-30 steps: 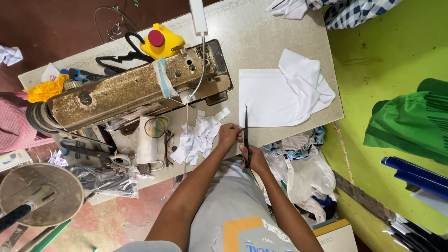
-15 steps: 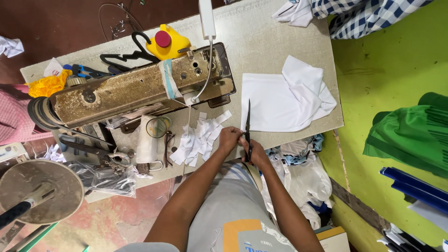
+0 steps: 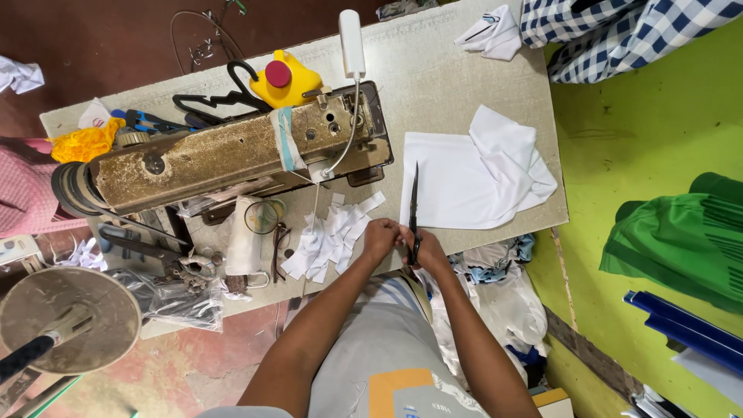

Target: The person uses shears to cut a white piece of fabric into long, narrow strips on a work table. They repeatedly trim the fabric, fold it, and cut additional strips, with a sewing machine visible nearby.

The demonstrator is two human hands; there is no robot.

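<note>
Head view, looking straight down: the person's two hands meet at the near edge of the table (image 3: 464, 70). The right hand (image 3: 427, 249) is closed around the handles of a pair of dark scissors (image 3: 414, 207), whose blades point away across the tabletop. The left hand (image 3: 381, 236) sits just beside it, fingers curled in toward the scissors; whether it pinches anything is too small to tell. Just left of the hands lies a pile of white strips (image 3: 329, 236). Beyond the scissors, to the right, a white cloth (image 3: 472, 178) lies folded on the table. Further left stands an old brown sewing machine (image 3: 232, 159), with a yellow bottle (image 3: 290, 81) with a red cap behind it. At the far corner lies checked fabric (image 3: 619, 31).
</note>
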